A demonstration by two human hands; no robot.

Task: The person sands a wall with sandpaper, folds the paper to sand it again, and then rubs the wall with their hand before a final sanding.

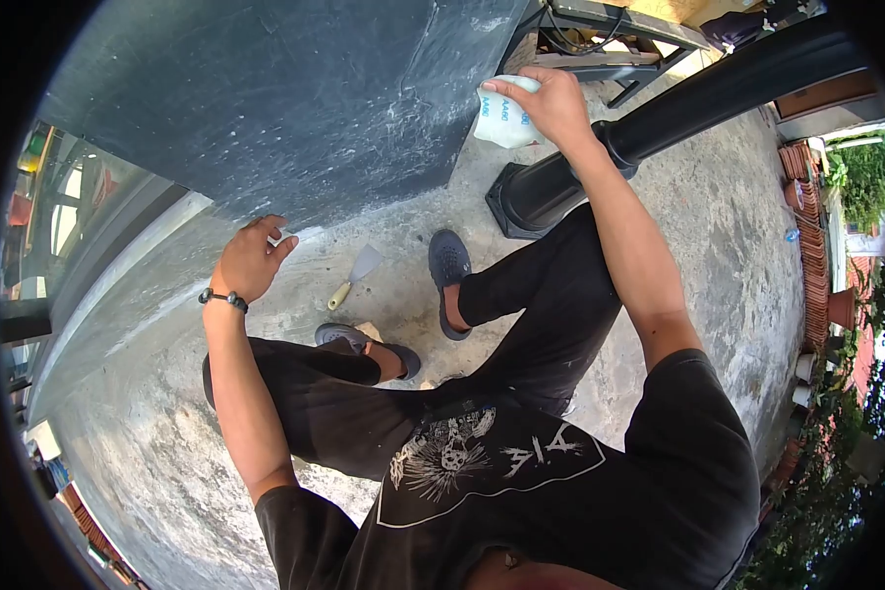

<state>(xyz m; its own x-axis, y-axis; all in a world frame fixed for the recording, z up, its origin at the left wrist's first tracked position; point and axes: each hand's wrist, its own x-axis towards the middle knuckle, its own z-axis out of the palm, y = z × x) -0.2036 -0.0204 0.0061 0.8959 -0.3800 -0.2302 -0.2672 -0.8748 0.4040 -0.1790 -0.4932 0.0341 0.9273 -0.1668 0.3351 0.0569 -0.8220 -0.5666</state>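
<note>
My right hand (556, 103) grips a whitish sheet of sandpaper (504, 120) with blue "AA60" print on its back, thumb over its top edge. The sheet is at the right edge of the dark grey wall (315, 98). Near the wall's lower left edge is my left hand (254, 258), fingers bent and apart, with nothing in it that I can see. A dark beaded bracelet is on that wrist. On the concrete floor below the wall lies a scraper (354, 277) with a pale handle, between my left hand and my feet.
A black metal post (698, 98) on a bolted base rises at the right. Behind it stands a frame with cables (610, 44). My shoes (449, 254) are on the concrete floor (698, 236). Stacked clay tiles (814, 256) and plants line the far right. Glass panes are at the left.
</note>
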